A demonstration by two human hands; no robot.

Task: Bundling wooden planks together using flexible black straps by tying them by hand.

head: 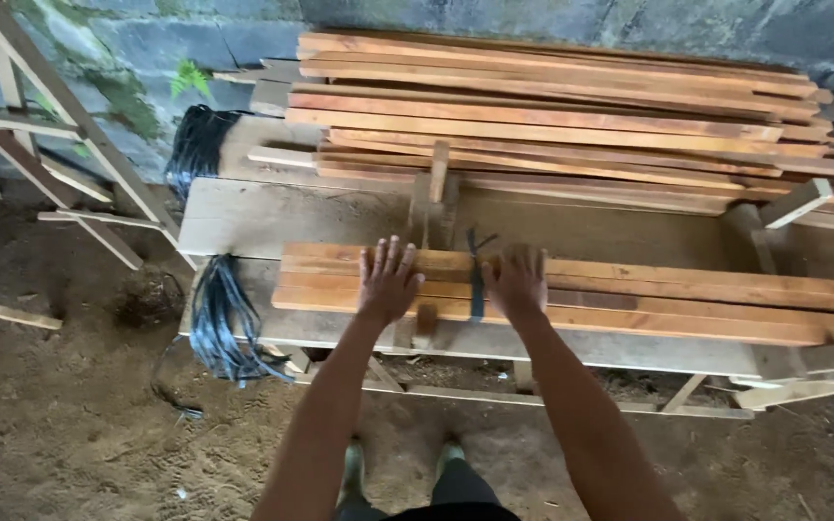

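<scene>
My left hand (387,281) lies flat with fingers spread on a bundle of reddish wooden slats (678,294) laid along the near edge of a plank workbench (272,220). My right hand (516,281) presses on the same bundle, just right of a dark strap (476,280) that crosses the slats. Neither hand grips anything. A small upright wooden jig (433,198) stands on the bench just behind the hands.
A larger pile of long slats (571,116) fills the back of the bench against a stone wall. Bunches of black straps hang at the bench's left end (222,323) and farther back (195,145). A wooden frame (60,145) leans at left. Dirt floor below.
</scene>
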